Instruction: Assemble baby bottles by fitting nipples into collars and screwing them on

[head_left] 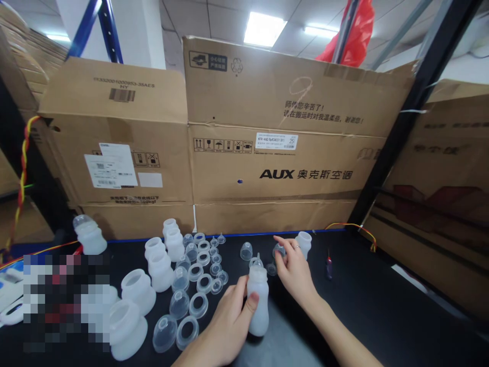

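Bottle (259,300) before AUX carton (282,168)

Looks like a warehouse or small factory packing area, not anyone's home. Big cardboard shipping cartons (267,153) are stacked right behind the bench, one printed with AUX branding, handling symbols and a shipping label (275,141), another with barcode stickers (110,165). Steel racking uprights frame it all, a dark post (412,112) on the right and a blue one (109,28) up top, under a tiled ceiling with a fluorescent panel light (264,28). The work surface is a plain black bench (382,306) with rows of identical translucent bottle bodies (138,289), rings (198,305) and domed caps (179,304) laid out, so it reads as batch assembly or packing work.
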